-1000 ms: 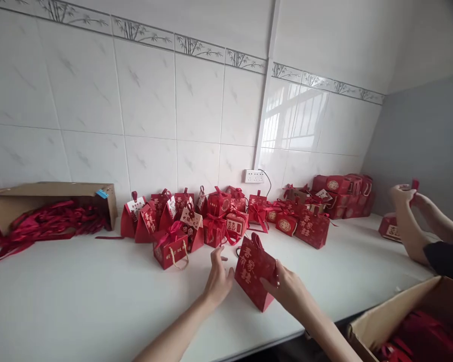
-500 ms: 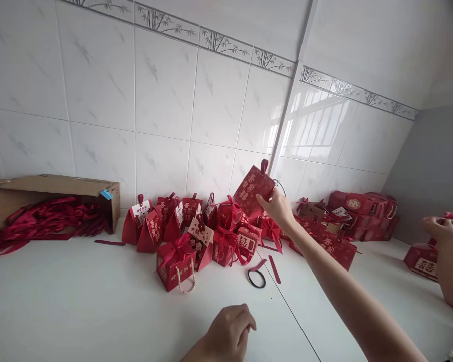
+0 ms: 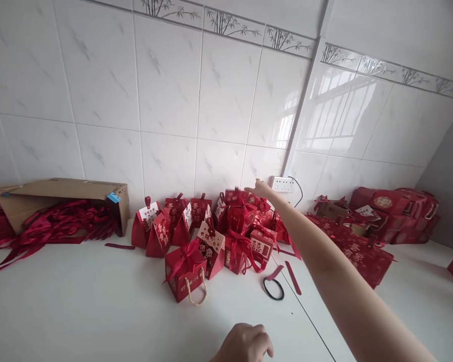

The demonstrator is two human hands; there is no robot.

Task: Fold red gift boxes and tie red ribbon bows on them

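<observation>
My right hand (image 3: 259, 187) reaches to the back of the cluster of red gift boxes, its fingers stretched out and apart, holding nothing. Just left of the fingertips, a red gift box (image 3: 233, 195) shows only its blurred top behind the others. My left hand (image 3: 248, 344) rests loosely closed at the bottom of the view, with nothing visible in it. In front of the cluster stand a red box with a bow and rope handle (image 3: 185, 269) and a tent-shaped gift box (image 3: 210, 249). A black ring (image 3: 274, 289) lies beside short red ribbon strips (image 3: 293, 278).
At the left, a cardboard box (image 3: 64, 187) on its side holds a heap of red ribbons (image 3: 70, 221). More red boxes (image 3: 407, 216) are stacked at the right, near flat red packages (image 3: 366, 259). A power strip (image 3: 282, 184) is against the tiled wall.
My right hand has moved farther back and let go of the red gift box, now behind the cluster. The view has shifted, and the other person's hands at the right are out of sight.
</observation>
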